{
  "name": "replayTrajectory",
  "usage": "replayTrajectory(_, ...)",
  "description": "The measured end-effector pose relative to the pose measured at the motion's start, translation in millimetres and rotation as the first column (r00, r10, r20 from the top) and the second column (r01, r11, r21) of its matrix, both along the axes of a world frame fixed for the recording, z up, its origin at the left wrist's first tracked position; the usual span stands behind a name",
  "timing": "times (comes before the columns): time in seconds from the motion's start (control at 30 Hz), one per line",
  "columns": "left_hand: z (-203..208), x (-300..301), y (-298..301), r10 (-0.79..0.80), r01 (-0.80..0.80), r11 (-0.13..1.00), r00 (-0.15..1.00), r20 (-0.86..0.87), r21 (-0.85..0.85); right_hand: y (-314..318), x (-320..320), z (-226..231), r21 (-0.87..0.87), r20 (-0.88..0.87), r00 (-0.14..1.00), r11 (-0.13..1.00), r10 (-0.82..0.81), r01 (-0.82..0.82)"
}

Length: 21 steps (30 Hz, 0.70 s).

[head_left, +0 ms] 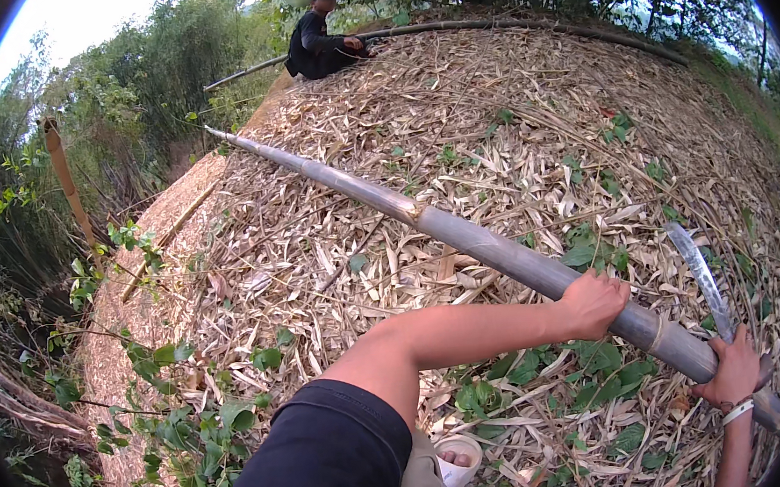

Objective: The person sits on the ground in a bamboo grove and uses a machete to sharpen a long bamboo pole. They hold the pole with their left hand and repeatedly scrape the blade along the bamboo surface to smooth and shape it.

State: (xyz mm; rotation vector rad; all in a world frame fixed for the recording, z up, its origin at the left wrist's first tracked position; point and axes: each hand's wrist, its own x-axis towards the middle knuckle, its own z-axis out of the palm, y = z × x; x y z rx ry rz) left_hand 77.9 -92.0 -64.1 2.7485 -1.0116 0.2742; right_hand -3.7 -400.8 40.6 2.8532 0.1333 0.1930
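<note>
A long grey bamboo pole [494, 248] runs slantwise over the leaf-covered slope, from the far left to the lower right. My left hand [595, 304] is closed around its thicker part. Further down the pole, my right hand [733, 370], with a pale band at the wrist, grips a machete [698, 270] and rests against the bamboo. The machete's curved metal blade points up and away, beside the pole. Its handle is mostly hidden in my fingers.
At the back, a person in dark clothes [319, 39] sits by another long bamboo pole [519, 22]. An upright bamboo stump [68, 181] stands at the left near leafy shoots [176, 358]. My foot in a white shoe [456, 462] is below. Dry leaves [383, 272] cover the ground.
</note>
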Motion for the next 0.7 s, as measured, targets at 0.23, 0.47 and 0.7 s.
replayTrajectory(0.23, 34, 97, 171, -0.155, 0.134, 0.987, 0.714, -0.682, -0.084, -3, 5, -8, 0.000, 0.000, 1.000, 1.000, -0.009, 0.009)
replayTrajectory(0.47, 4, 95, 281, 0.291, -0.069, 0.924, 0.767, -0.572, 0.376, 3, -3, -11, 0.036, 0.106, 0.994, 0.999, 0.036, -0.040)
replayTrajectory(0.7, 53, 7, 258, 0.376, -0.303, 0.915, 0.878, -0.296, 0.265, -31, -51, 11, -0.049, 0.231, 0.973, 0.999, 0.026, -0.015)
